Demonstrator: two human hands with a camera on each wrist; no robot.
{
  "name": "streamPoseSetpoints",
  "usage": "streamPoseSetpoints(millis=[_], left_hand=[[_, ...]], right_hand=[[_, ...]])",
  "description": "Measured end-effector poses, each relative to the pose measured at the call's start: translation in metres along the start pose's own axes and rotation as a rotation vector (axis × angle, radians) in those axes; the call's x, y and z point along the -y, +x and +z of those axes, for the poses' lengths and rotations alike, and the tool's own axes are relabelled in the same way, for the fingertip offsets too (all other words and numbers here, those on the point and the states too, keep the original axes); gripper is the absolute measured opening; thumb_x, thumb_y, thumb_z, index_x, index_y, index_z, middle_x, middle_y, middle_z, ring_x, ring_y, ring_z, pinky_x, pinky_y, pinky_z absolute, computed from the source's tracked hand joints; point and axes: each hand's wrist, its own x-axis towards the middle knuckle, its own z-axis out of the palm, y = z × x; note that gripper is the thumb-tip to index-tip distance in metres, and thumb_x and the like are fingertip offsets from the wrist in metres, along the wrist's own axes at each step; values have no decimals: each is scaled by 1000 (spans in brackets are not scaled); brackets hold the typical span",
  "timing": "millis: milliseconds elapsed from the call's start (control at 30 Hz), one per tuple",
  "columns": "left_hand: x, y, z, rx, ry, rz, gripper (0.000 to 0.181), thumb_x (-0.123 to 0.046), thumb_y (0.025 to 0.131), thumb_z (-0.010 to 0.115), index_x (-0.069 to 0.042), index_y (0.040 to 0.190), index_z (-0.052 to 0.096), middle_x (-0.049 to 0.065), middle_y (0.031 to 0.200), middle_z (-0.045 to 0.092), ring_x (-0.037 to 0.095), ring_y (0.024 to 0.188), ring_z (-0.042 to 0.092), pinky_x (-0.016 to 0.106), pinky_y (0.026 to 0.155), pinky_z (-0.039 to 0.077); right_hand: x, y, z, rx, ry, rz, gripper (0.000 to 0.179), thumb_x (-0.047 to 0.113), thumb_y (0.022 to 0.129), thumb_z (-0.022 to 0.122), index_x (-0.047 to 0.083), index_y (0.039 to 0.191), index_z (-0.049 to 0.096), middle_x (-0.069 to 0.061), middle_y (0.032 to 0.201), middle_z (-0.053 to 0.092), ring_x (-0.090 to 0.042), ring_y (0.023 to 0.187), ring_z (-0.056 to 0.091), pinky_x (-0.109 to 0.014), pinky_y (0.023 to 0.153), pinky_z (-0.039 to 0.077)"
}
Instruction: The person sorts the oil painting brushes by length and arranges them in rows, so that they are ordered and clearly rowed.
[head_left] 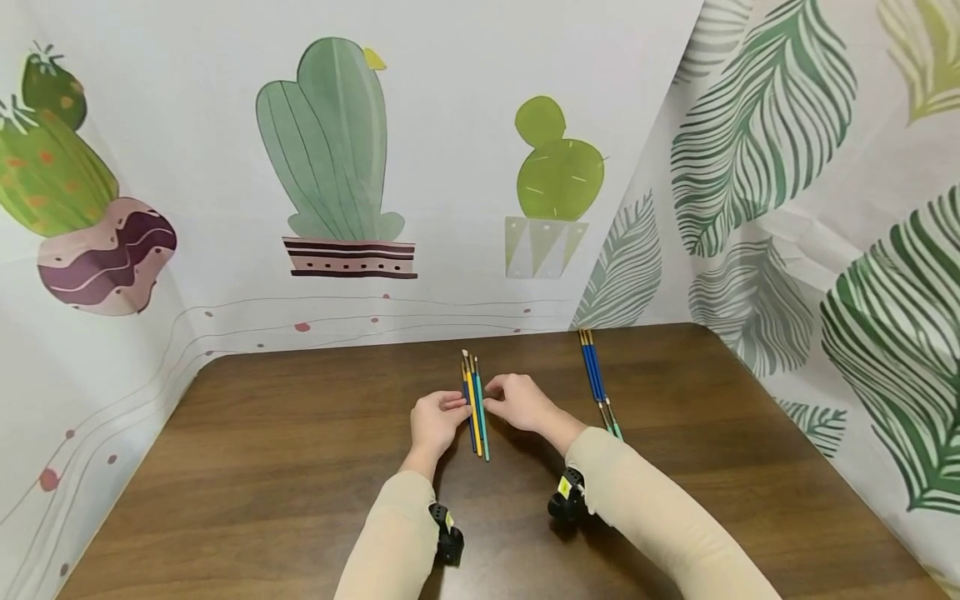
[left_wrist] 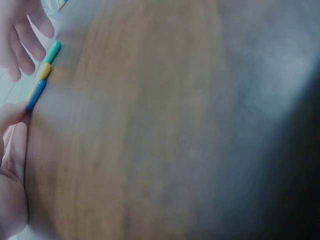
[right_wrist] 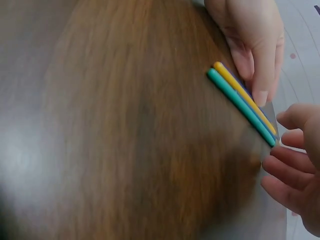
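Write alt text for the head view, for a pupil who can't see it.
A person's left hand and right hand flank a small bunch of paintbrushes with blue, yellow and green handles on a brown table. More brushes, blue- and green-handled, lie to the right; behind, pale walls show printed cacti and leaves.

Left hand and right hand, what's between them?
The head view shows a small bundle of paintbrushes with blue, yellow and green handles, lying between the left hand and the right hand.
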Motion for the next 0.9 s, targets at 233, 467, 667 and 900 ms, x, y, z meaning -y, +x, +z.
streamPoseSetpoints(millis=[233,467,667,900], left_hand=[[-2,0,-1,6,-6,13,25,-10,80,74,3,102,70,15,93,73,24,90,71,34,80,57],[-2,1,-2,9,-11,11,25,-10,81,74,2,102,70,15,94,73,24,90,71,34,81,57],[0,1,-2,1,-9,8,24,-10,80,74,2,101,70,14,93,74,23,90,71,35,82,56],[-2,0,-1,2,-6,-2,25,-11,79,75,1,101,71,13,92,74,22,90,71,35,83,55]], right_hand=[[5,7,8,-52,203,137,29,18,87,66,0,109,67,-11,103,70,-22,93,66,-36,81,54],[18,6,10,-57,536,310,30,8,89,61,-6,115,60,-17,101,67,-18,72,65,-29,60,57],[20,9,16,-119,727,448,28,4,88,58,-5,114,60,-18,95,66,-16,73,63,-27,59,56],[17,13,21,-131,789,510,25,2,87,58,-6,110,61,-15,86,67,-13,67,63,-24,57,56]])
